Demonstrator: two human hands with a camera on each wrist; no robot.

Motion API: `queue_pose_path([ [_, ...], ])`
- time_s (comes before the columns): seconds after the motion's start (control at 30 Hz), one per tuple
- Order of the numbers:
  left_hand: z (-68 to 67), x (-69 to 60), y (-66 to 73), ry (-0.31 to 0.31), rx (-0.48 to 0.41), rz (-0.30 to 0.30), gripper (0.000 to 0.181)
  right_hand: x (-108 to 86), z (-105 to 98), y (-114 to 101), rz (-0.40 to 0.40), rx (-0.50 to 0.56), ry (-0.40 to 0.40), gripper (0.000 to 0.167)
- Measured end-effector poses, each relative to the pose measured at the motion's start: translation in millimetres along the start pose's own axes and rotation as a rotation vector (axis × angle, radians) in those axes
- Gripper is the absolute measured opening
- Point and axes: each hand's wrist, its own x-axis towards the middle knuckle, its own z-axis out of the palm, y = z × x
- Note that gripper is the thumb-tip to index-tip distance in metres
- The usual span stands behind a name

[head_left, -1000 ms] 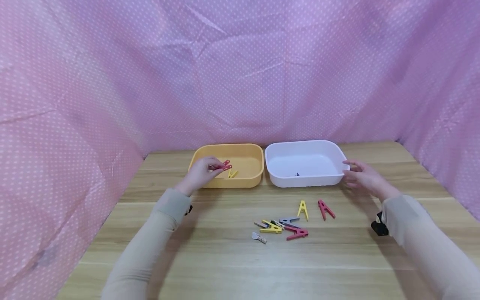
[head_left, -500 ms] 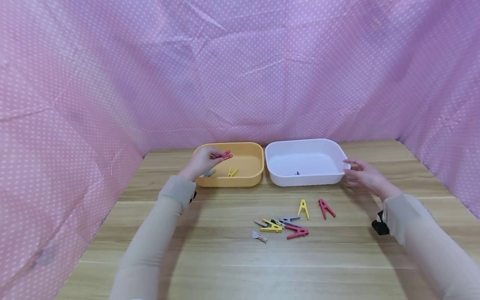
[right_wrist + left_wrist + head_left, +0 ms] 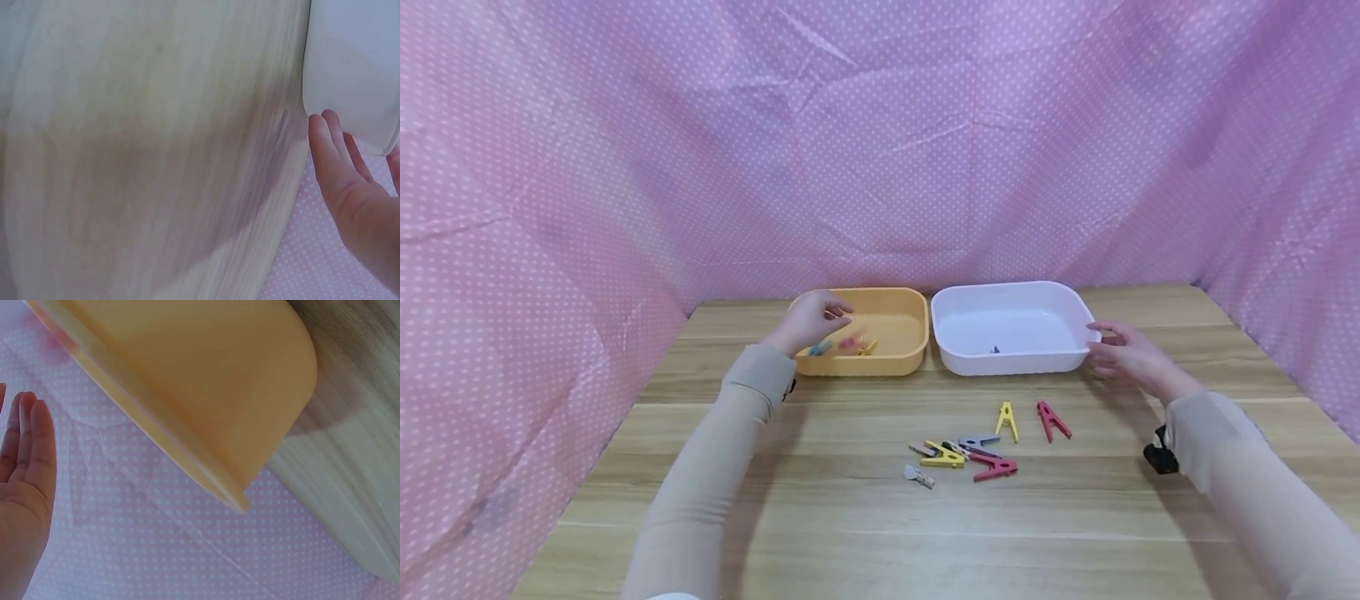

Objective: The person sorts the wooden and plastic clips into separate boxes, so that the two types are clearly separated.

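Tabletop: stretches below both hands; loose clips lie between them, nearer the person than either grip;
White bin: just left of the right hand, whose fingertips touch its end wall; those fingers run nearly straight;
Orange bin: right under the left hand; here fingers and thumb stand apart — nothing between them;
Red clip: below the left fingertips, inside the orange bin's outline, smeared by blur — mid-drop, I'd judge; best done by releasing low and well inside the rim, so nothing bounces out;
Left wrist view: straight fingers seen clearly, but the bin's inside is hidden; the head view alone gives a blue clip and a yellow clip under that grip;
Right wrist view: fingertips at the white bin's lower corner, contact the head view barely shows.
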Motion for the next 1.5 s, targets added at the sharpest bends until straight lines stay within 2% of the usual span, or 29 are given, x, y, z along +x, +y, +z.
queue_pose_path([
  [0.2,0.2,-1.8,2.6,-0.017,0.031,-0.012,0.023,-0.3,0.7,1.2,0.004,0.009,0.000,0.061],
  [0.53,-0.4,-6.3,11.3,-0.018,0.054,0.045,0.022,-2.7,2.9,2.5,0.006,0.042,0.022,0.061],
  [0.8,3.3,-9.7,20.8,0.004,0.027,0.158,0.022,-3.0,2.3,3.3,-0.002,0.048,0.022,0.061],
  [1.17,12.7,-18.4,33.9,-0.041,0.002,0.211,0.022,-2.7,3.5,1.4,-0.008,0.058,0.022,0.063],
  [1.5,21.0,-24.5,34.3,0.023,-0.027,0.291,0.019,-1.4,4.6,-0.5,-0.003,0.030,0.026,0.061],
])
